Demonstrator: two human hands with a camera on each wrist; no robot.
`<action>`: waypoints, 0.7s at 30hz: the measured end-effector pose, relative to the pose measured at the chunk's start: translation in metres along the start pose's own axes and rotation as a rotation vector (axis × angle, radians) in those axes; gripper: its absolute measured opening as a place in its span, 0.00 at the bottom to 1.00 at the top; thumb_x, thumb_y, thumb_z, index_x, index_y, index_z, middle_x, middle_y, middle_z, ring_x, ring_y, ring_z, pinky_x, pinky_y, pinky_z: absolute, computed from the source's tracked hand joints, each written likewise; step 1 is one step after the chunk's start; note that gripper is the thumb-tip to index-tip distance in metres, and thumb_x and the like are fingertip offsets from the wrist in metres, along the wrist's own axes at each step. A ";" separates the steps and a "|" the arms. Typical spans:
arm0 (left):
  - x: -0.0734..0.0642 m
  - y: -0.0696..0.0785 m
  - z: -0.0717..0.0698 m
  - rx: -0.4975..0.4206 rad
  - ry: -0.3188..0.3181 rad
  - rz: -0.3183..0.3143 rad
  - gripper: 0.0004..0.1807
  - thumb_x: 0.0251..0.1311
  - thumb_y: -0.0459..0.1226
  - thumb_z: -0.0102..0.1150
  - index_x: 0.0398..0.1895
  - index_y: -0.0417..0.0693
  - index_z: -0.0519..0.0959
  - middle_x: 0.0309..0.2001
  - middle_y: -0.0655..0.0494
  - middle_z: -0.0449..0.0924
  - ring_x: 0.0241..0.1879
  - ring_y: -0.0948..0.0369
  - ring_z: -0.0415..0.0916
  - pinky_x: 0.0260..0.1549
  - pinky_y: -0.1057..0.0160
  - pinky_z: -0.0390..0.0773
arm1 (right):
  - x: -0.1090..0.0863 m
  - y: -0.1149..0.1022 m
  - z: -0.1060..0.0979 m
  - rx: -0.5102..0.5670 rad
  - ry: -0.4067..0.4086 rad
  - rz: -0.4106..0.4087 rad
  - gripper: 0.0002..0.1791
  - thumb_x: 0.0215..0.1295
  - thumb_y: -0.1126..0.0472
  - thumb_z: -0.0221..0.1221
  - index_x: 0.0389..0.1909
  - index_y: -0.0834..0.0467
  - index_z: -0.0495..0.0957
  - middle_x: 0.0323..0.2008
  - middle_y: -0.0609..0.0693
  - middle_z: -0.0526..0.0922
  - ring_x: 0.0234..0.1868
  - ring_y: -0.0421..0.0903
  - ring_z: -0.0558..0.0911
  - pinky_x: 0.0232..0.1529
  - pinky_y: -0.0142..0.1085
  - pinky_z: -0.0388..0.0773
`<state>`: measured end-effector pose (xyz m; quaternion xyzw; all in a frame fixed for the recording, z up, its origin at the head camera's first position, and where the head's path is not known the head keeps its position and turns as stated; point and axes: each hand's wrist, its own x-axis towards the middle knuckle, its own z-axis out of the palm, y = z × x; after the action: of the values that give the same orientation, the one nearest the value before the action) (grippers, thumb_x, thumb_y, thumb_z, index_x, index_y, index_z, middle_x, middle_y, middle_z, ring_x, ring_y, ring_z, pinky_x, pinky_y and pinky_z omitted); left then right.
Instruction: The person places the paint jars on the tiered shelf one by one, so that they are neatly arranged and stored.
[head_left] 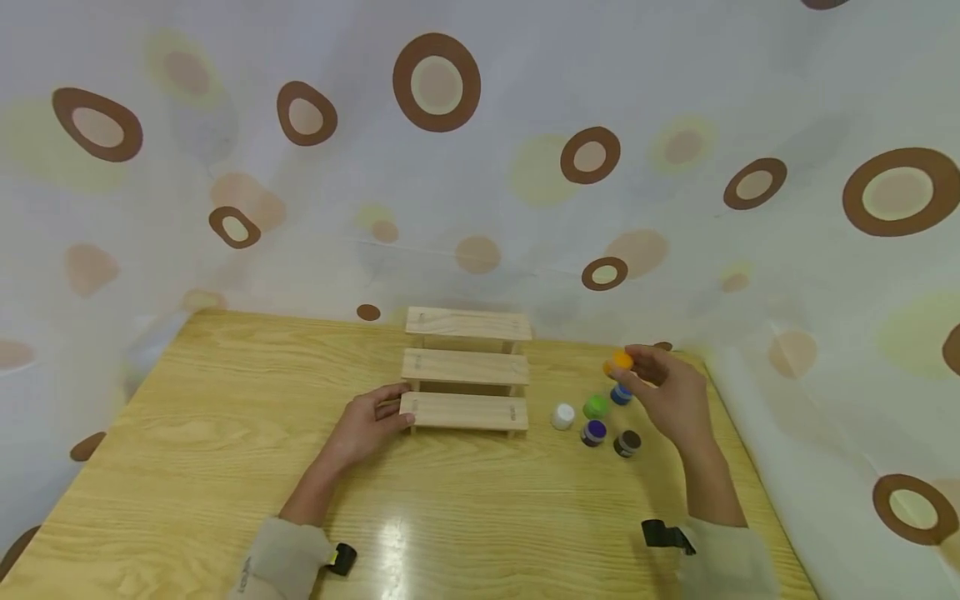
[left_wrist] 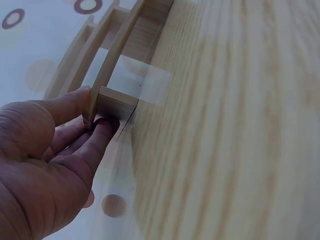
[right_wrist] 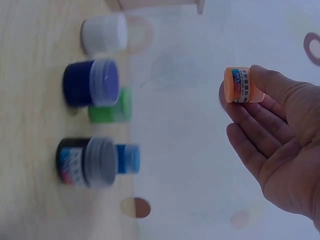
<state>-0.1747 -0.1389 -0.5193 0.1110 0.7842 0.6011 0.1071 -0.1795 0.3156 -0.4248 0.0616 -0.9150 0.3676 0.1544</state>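
A three-tier wooden step rack (head_left: 465, 412) stands at the back middle of the table. My left hand (head_left: 368, 425) pinches the left end of its lowest shelf, thumb above and fingers beneath; the left wrist view shows the same hand (left_wrist: 60, 155) at the shelf end (left_wrist: 92, 107). Held between thumb and fingers of my right hand (head_left: 675, 398) is a small orange paint jar (head_left: 619, 362), raised over the other jars. Its printed label faces the right wrist camera, where the orange jar (right_wrist: 239, 85) sits in the fingertips of the hand (right_wrist: 285, 135).
On the table right of the rack stand a white jar (head_left: 563, 417), a green jar (head_left: 596, 407), a purple jar (head_left: 593, 432), a black jar (head_left: 627, 443) and a blue jar (head_left: 621, 394). A patterned sheet (head_left: 480, 200) hangs behind the table and along its right side.
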 end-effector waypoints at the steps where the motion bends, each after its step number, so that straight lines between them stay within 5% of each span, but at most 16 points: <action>1: 0.000 0.000 0.000 0.001 0.004 -0.006 0.32 0.75 0.37 0.65 0.78 0.38 0.68 0.78 0.33 0.63 0.73 0.36 0.67 0.63 0.47 0.81 | 0.003 -0.005 0.002 0.001 -0.002 -0.010 0.24 0.72 0.53 0.70 0.62 0.60 0.83 0.52 0.58 0.89 0.51 0.54 0.89 0.47 0.13 0.76; 16: 0.003 0.000 0.005 -0.012 0.024 -0.028 0.32 0.74 0.35 0.65 0.78 0.41 0.69 0.76 0.34 0.65 0.72 0.39 0.71 0.61 0.50 0.83 | 0.021 -0.059 0.022 0.066 -0.054 -0.115 0.22 0.68 0.58 0.73 0.60 0.60 0.84 0.50 0.58 0.90 0.51 0.58 0.90 0.47 0.17 0.79; 21: 0.002 -0.002 0.004 -0.021 0.038 -0.036 0.32 0.74 0.35 0.65 0.78 0.41 0.69 0.76 0.34 0.65 0.72 0.40 0.71 0.60 0.50 0.83 | 0.029 -0.068 0.033 0.059 -0.086 -0.130 0.22 0.68 0.56 0.73 0.60 0.59 0.84 0.50 0.56 0.90 0.51 0.55 0.90 0.51 0.34 0.87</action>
<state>-0.1750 -0.1349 -0.5229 0.0843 0.7817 0.6090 0.1041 -0.1998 0.2441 -0.3933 0.1413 -0.9035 0.3808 0.1367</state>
